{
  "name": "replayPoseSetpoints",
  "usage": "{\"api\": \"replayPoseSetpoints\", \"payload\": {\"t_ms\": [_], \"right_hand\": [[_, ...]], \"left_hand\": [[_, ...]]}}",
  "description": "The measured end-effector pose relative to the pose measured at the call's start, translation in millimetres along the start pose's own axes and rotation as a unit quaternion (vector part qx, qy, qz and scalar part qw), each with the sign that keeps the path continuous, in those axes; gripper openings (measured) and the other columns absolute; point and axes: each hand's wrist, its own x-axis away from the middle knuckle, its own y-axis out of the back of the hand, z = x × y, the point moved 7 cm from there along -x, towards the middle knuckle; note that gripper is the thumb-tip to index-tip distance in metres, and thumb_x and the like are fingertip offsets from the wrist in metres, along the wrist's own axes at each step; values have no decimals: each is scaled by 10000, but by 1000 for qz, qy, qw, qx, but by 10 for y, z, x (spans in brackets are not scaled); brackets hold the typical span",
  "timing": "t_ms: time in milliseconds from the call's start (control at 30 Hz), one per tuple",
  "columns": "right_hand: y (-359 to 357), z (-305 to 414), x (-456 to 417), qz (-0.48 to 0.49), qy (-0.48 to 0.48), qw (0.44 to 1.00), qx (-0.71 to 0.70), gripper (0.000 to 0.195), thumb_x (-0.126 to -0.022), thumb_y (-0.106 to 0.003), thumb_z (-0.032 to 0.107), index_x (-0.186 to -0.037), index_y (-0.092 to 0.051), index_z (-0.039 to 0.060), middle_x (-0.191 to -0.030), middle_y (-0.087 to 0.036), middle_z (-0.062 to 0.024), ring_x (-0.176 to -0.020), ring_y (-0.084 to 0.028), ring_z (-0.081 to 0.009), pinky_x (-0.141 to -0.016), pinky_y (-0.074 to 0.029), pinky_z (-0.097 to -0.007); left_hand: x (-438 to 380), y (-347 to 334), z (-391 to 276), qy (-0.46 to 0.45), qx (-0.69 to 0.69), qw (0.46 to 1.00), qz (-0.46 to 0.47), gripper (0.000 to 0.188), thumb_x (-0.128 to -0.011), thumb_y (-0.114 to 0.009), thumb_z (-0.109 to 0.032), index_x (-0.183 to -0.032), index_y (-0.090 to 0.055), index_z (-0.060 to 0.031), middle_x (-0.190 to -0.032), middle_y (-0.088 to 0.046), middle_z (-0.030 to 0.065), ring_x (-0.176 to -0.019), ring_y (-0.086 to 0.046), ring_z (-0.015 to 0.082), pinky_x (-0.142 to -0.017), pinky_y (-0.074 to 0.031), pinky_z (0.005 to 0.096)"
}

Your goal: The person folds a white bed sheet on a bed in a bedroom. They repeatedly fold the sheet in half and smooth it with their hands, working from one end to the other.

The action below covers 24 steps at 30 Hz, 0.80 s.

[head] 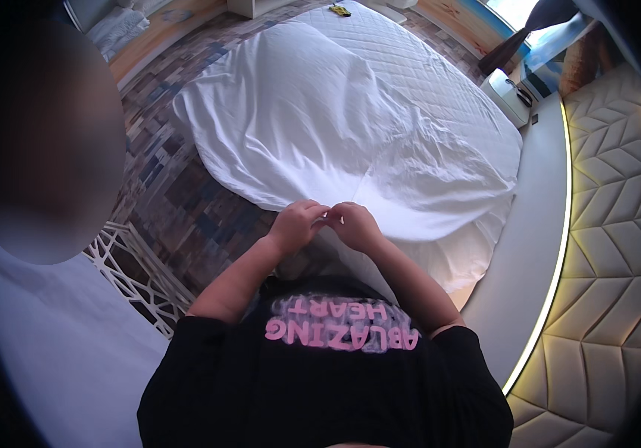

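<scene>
Both my hands meet at the near edge of a white bed sheet (287, 129), in front of my chest. My left hand (297, 224) pinches the sheet's edge, its fingertips almost touching those of the other hand. My right hand (356, 225) grips the same edge just beside it, fingers curled. From the hands the cloth spreads away, wrinkled and partly bunched, over a quilted white mattress (410, 61). The far part of the mattress is uncovered, and a small yellow and black item (340, 10) lies near its far edge.
A padded headboard wall (606, 235) with a lit strip runs along the right, past a white bedside unit (505, 98). Patterned flooring (186, 196) is at the left, with a white lattice panel (141, 280). White fabric (63, 347) fills the lower left; a blurred area hides what is above it.
</scene>
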Motion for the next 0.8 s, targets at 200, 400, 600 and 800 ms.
{"api": "replayPoseSetpoints", "payload": {"t_ms": [200,400,600,800], "right_hand": [[86,-88,16,13,32,999,2,192,-886,-678,230,-952,-750,65,-974,-716,-140,-943,-677,-339,-834,-534,-430],[161,-190,-36,-8,41,998,-54,164,-883,-695,212,-958,-743,75,-953,-703,-137,-917,-674,-339,-826,-539,-418],[460,-324,15,-199,12,970,-142,98,-891,-702,136,-910,-709,41,-928,-668,-135,-776,-679,-266,-696,-549,-355],[6,-701,222,-128,-179,951,-216,335,-884,-761,294,-1010,-641,8,-1004,-684,-174,-800,-700,-241,-684,-557,-332]], "left_hand": [[-83,-136,93,-4,38,998,53,130,-877,-704,-109,-980,-696,-30,-970,-678,132,-937,-658,340,-823,-534,417],[-252,-127,140,-14,128,990,56,108,-881,-697,-97,-929,-689,0,-903,-658,136,-858,-645,318,-767,-527,378],[-656,78,112,-14,124,991,47,148,-855,-739,-133,-837,-703,9,-821,-653,131,-765,-641,283,-704,-519,361],[-1089,350,249,-27,158,987,21,170,-829,-779,-153,-840,-730,10,-781,-656,120,-733,-641,241,-675,-503,334]]}}
